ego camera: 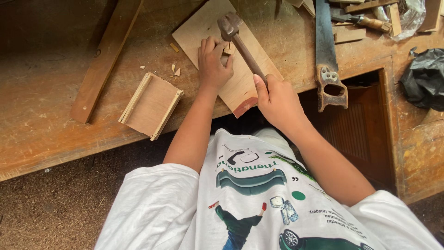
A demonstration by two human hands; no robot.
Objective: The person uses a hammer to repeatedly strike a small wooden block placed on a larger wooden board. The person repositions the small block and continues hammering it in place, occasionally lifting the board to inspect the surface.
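Observation:
My right hand grips the wooden handle of a hammer; its dark metal head is raised over a flat plywood board lying on the workbench. My left hand rests on that board with its fingers curled around a small wooden piece right under the hammer head. The board's near corner juts over the bench edge between my two hands.
A small wooden panel with side strips lies left of my left arm. A long wooden plank lies further left. A handsaw lies to the right, a black plastic bag at far right. Wood chips are scattered about.

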